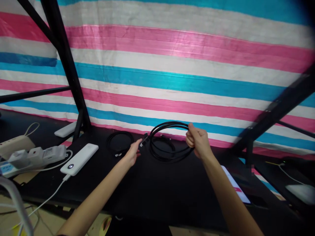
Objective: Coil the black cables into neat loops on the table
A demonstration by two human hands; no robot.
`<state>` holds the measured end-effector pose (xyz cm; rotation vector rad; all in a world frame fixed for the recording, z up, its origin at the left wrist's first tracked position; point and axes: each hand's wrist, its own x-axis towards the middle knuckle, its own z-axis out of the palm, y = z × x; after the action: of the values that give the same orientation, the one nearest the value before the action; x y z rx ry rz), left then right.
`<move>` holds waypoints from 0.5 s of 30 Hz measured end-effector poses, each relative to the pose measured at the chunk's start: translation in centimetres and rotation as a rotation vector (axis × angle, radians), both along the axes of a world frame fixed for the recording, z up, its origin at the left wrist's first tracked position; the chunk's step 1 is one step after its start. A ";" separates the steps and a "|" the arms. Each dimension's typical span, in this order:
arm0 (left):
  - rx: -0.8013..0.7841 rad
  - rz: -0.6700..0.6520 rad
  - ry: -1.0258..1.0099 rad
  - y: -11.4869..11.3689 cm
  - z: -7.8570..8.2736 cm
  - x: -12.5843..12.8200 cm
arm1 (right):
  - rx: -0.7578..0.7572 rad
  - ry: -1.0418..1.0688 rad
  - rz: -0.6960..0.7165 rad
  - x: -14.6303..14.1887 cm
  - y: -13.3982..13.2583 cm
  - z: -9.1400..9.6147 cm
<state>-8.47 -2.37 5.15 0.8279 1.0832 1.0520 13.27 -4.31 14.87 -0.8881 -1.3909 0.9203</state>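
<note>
Two hands have one coiled black cable (pixel 172 124) between them, its loop running left to right. The right hand (pixel 198 141) pinches the loop's right edge. The left hand (pixel 133 152), partly open, is nearer the plug end (pixel 145 139), just past its fingertips; whether it grips I cannot tell.

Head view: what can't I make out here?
All in the head view:
Small dark cable connector: type too small and blurred.
Bare left hand: contact with that connector too blurred.
Coiled black cable: gripped section hidden by bare right hand.
Bright white screen: left edge behind right forearm.
White-and-blue power strip: cut off by left picture edge.
</note>
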 end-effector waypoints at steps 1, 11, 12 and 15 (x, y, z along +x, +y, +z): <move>-0.061 -0.063 -0.015 -0.1 -0.5 0.2 | -0.006 0.021 0.014 -0.1 0.0 0.1; 0.246 -0.426 -0.157 -1.7 3.6 0.0 | -0.057 -0.420 -0.035 0.5 -0.2 -0.7; 0.292 -0.457 -0.078 -2.1 4.1 0.2 | -0.019 -0.464 -0.067 0.3 -0.2 -0.6; 0.362 -0.484 0.094 -3.2 4.8 1.0 | 0.081 -0.548 -0.126 -0.3 -0.5 -0.1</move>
<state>-7.51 -5.54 9.95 1.3633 0.7187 0.8076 13.00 -4.82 14.77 -1.2068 -1.7953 0.5357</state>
